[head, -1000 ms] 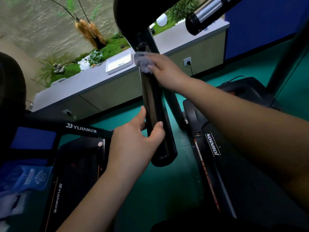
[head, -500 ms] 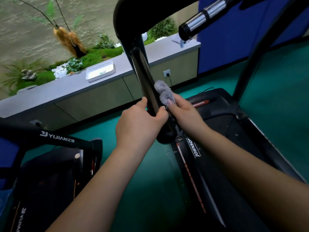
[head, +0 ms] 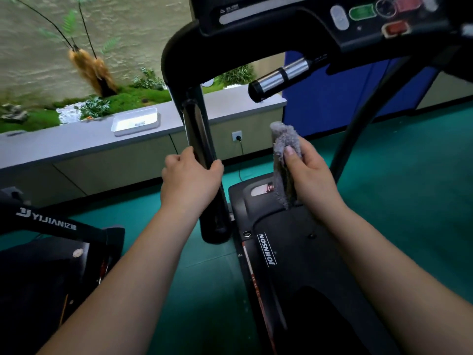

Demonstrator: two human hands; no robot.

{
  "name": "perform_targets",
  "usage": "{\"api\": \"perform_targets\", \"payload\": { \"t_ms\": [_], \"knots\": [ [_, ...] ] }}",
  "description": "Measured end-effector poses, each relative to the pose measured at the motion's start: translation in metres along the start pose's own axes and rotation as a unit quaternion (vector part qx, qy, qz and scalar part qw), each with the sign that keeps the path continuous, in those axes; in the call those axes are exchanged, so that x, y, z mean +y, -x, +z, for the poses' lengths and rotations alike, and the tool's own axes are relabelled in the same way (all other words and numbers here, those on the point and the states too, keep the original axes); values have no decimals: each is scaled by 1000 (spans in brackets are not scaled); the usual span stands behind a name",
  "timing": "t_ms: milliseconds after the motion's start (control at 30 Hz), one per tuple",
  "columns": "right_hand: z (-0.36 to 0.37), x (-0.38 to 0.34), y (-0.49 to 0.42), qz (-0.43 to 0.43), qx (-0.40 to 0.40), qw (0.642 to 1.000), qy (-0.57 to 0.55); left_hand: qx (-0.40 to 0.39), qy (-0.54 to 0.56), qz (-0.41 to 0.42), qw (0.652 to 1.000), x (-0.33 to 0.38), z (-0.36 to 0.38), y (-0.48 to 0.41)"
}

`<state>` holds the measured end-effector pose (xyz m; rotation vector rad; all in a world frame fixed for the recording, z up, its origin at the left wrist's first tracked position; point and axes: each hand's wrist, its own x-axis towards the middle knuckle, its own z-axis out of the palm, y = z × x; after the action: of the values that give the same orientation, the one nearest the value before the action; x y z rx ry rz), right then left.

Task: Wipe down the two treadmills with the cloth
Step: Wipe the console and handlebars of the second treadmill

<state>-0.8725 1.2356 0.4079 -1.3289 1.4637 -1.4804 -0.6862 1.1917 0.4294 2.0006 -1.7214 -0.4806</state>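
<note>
I stand on the black Johnson treadmill [head: 271, 252], whose deck runs down the right half of the view. Its left handrail [head: 198, 134] drops from the console [head: 332, 19] toward me. My left hand [head: 190, 183] grips this handrail near its lower end. My right hand [head: 311, 172] holds a folded grey cloth [head: 282, 155] upright, clear of the rail, above the treadmill's front hood. A second black treadmill, marked Yijian [head: 48, 221], stands at the lower left.
A chrome-banded grip bar [head: 281, 78] sticks out under the console. Behind runs a grey counter [head: 76, 142] with a white tray [head: 135, 121], plants and moss. A plugged wall socket [head: 236, 136] sits below it. Green floor [head: 199, 290] separates the treadmills.
My right hand slid the cloth down the handrail, then lifted it off to the right. The view tilted up and the console came into sight. My left hand kept its grip.
</note>
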Motion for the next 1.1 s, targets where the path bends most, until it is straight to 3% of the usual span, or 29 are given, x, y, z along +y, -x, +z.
{"api": "perform_targets", "payload": {
  "t_ms": [100,233,333,467,600,667,800,967,1100],
  "knots": [
    [-17,1,-39,-32,-13,999,20,-31,-66,-57,996,9,15,-15],
    [-44,-14,-92,-80,-89,992,47,-10,-149,-124,981,30,25,-10],
    [-71,-38,-131,-177,-132,970,106,4,-140,-139,980,40,23,-3],
    [-100,-61,-188,-320,-143,899,263,11,-110,-158,981,44,19,0],
    [-99,-46,-221,-397,-204,776,446,3,-95,-179,979,53,15,0],
    [-96,-34,-222,-414,-211,732,499,2,-94,-183,979,55,14,0],
    [-79,-30,-224,-455,-223,693,513,1,-109,-179,978,57,15,-3],
    [-37,-50,-213,-470,-315,628,534,-1,-131,-179,975,59,17,-4],
    [-45,-49,-221,-487,-325,623,519,-3,-142,-176,974,59,18,-2]
  ]
}}
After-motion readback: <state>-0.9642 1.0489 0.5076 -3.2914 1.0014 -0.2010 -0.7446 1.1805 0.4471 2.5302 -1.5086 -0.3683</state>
